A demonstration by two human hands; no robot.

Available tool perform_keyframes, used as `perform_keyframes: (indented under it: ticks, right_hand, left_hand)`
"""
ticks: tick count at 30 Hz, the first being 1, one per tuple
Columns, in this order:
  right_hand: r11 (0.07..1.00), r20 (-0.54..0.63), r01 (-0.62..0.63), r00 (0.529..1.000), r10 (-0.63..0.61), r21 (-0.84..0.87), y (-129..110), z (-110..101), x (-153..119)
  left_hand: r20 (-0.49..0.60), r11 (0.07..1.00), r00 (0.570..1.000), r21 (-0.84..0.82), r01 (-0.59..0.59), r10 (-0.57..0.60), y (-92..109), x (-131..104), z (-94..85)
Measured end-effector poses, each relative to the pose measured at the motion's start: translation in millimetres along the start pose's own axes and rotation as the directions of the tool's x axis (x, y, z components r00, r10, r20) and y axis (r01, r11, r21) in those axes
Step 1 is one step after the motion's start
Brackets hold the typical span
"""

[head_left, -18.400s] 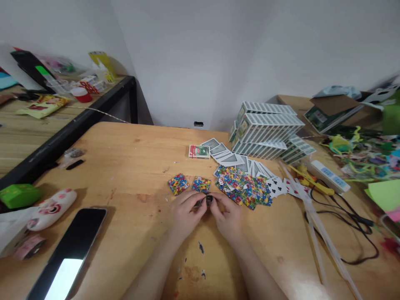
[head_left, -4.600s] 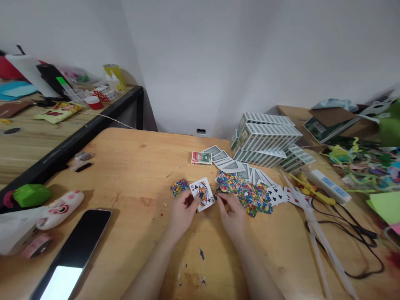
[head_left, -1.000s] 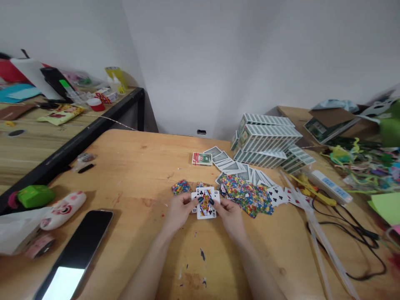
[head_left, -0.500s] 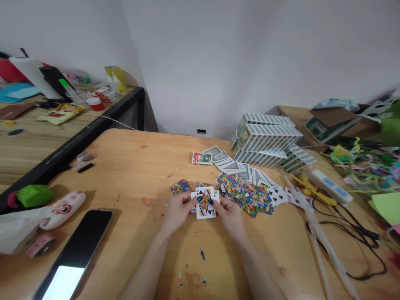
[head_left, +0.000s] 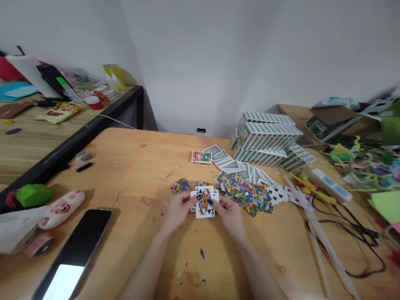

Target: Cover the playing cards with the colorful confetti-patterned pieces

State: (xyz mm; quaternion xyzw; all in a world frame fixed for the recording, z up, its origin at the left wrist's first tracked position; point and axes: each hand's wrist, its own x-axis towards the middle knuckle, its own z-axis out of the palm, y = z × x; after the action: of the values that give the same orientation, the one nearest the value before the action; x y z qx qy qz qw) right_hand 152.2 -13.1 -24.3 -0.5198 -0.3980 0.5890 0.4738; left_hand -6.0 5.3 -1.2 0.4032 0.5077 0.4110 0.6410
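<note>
A few playing cards (head_left: 205,211) are held face up over the table, a queen of clubs in front and the edges of others showing behind it on both sides. My left hand (head_left: 178,208) pinches them from the left, thumb on the queen's face. From the right my right hand (head_left: 229,210) grips the same cards, its thumb also on the queen. Just behind lie small multicoloured-backed cards (head_left: 180,186). To the right spreads a heap of colourful-backed cards (head_left: 246,193), with a row of grey-backed cards (head_left: 233,165) beyond it.
A card box (head_left: 201,157) lies behind the hands, and stacked striped boxes (head_left: 270,135) stand at the back right. A phone (head_left: 81,237) is on the left. A power strip (head_left: 331,185), black cable (head_left: 343,223) and clear plastic strips (head_left: 321,235) occupy the right side.
Both hands keep their hold on the cards with almost no movement. The whole view has shifted very slightly.
</note>
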Motion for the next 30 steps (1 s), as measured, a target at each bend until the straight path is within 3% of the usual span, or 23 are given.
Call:
perform_keyframes:
  ticks: [30]
  right_hand:
    - [0.998,-0.029,0.018,0.999,-0.02,-0.052,-0.6,0.6,-0.8]
  left_hand:
    - [0.011,0.995,0.999,0.097,-0.038,0.037,-5.0,2.5,-2.6]
